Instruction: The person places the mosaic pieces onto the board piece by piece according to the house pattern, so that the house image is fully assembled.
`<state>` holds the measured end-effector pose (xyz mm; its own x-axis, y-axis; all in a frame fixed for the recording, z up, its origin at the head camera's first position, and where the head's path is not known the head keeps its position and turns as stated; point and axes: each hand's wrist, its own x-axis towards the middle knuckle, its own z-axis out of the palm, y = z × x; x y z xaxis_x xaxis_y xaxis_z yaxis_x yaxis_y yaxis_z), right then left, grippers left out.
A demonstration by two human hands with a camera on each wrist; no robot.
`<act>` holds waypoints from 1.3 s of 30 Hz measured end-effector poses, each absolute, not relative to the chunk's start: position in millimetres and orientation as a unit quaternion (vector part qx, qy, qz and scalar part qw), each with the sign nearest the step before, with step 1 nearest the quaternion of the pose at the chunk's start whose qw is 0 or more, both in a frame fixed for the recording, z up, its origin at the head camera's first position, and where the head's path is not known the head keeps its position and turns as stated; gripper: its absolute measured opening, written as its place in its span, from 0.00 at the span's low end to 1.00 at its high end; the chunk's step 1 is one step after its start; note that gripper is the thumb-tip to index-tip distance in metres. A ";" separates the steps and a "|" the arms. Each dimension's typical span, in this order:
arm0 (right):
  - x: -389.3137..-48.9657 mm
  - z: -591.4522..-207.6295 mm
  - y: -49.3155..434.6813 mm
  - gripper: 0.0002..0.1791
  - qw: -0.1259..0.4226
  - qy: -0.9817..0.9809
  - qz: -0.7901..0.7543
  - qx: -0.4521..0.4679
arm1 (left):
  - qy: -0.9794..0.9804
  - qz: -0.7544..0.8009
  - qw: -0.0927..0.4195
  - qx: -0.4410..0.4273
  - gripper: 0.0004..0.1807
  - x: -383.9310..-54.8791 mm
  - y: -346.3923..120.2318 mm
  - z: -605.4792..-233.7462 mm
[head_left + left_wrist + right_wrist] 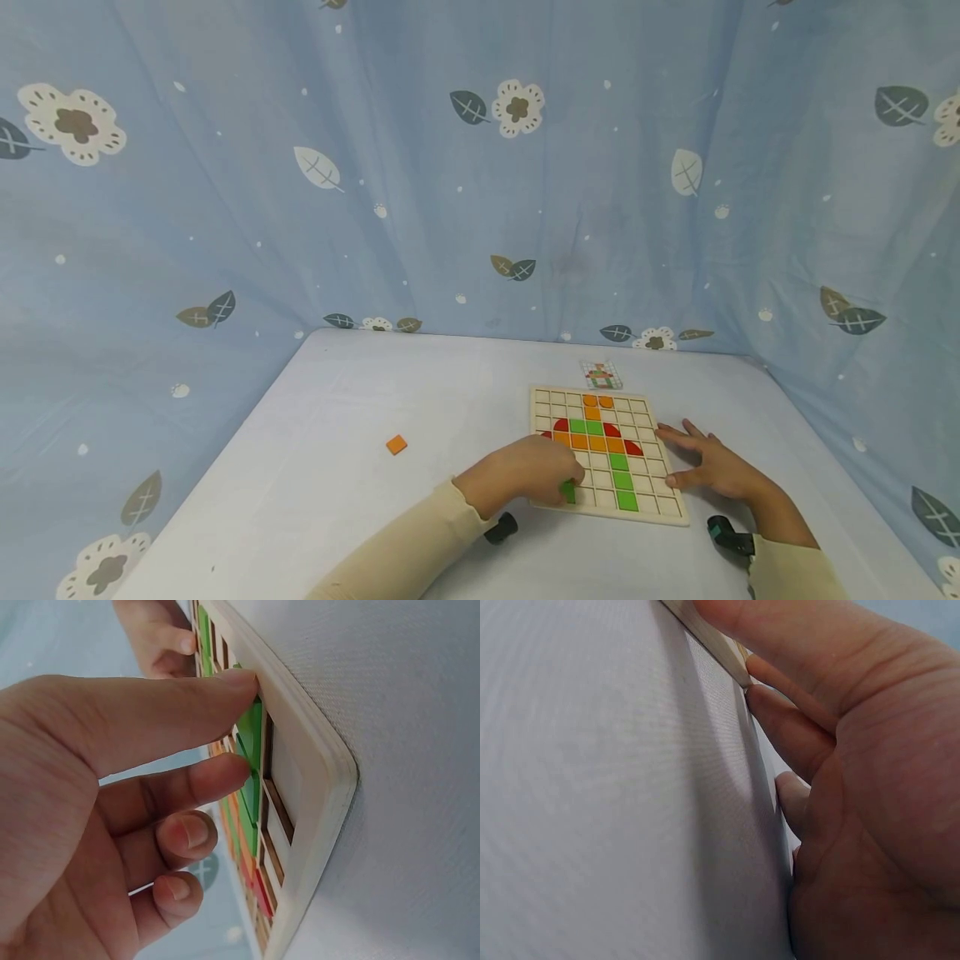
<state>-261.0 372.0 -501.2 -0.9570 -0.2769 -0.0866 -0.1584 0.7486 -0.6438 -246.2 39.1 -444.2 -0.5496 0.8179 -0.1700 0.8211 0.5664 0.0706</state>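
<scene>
A pale wooden grid board (656, 517) lies on the white table, its slots partly filled with orange, green and red tiles. At its near left part my left hand (536, 468) pinches a green square tile (251, 724) between thumb and forefinger, down at the grid. In the left wrist view, other green tiles (250, 802) follow right beside it. My right hand (708, 467) rests at the board's right edge with fingers spread, thumb on the rim and fingertips along the side. A column of green tiles (622, 481) shows between the two hands.
A loose orange square tile (397, 445) lies on the table to the left. Behind the board is a small pattern card (602, 375) with a coloured grid picture. A blue patterned curtain (570, 208) encloses the table at the back and sides.
</scene>
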 end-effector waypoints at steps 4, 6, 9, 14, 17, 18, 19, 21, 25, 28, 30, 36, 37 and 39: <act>-260.8 -501.4 371.7 0.50 0.088 0.932 -0.333 -0.114 | 0.878 -0.008 0.093 0.469 0.05 -246.0 38.8 -443.9; -260.9 -501.6 371.7 0.51 0.088 0.932 -0.332 -0.114 | 0.878 -0.009 0.094 0.469 0.05 -245.5 38.7 -443.5; -261.0 -501.9 371.8 0.51 0.087 0.932 -0.331 -0.118 | 0.878 -0.009 0.096 0.469 0.05 -244.3 38.4 -442.2; -261.4 -502.6 371.5 0.51 0.084 0.932 -0.332 -0.122 | 0.880 -0.010 0.097 0.466 0.05 -242.4 37.5 -439.9; -261.5 -503.0 371.4 0.51 0.084 0.931 -0.334 -0.121 | 0.879 -0.011 0.095 0.466 0.05 -241.6 37.1 -439.9; -261.6 -503.1 371.4 0.51 0.085 0.931 -0.334 -0.121 | 0.879 -0.013 0.095 0.466 0.05 -241.4 37.0 -439.8; -261.6 -503.0 371.3 0.51 0.085 0.931 -0.335 -0.121 | 0.879 -0.014 0.095 0.467 0.05 -241.3 37.0 -439.9; -261.8 -502.8 371.5 0.51 0.087 0.930 -0.335 -0.120 | 0.879 -0.017 0.096 0.467 0.05 -241.0 36.8 -439.7; -261.7 -501.8 372.9 0.51 0.093 0.930 -0.336 -0.118 | 0.877 -0.027 0.099 0.469 0.04 -241.5 36.9 -436.8; -262.0 -500.7 373.6 0.51 0.093 0.930 -0.336 -0.120 | 0.877 -0.037 0.094 0.470 0.03 -242.5 34.7 -434.6; -262.1 -500.2 373.6 0.51 0.094 0.930 -0.334 -0.119 | 0.879 -0.044 0.090 0.466 0.03 -243.4 32.3 -434.1; -260.8 -500.2 372.5 0.50 0.089 0.931 -0.332 -0.123 | 0.882 -0.039 0.072 0.465 0.04 -246.6 17.0 -437.5; -260.5 -500.3 372.0 0.50 0.088 0.931 -0.332 -0.123 | 0.883 -0.034 0.073 0.463 0.05 -246.4 13.2 -437.1; -259.5 -500.3 370.7 0.50 0.088 0.930 -0.335 -0.122 | 0.886 -0.028 0.073 0.458 0.05 -245.8 5.5 -437.1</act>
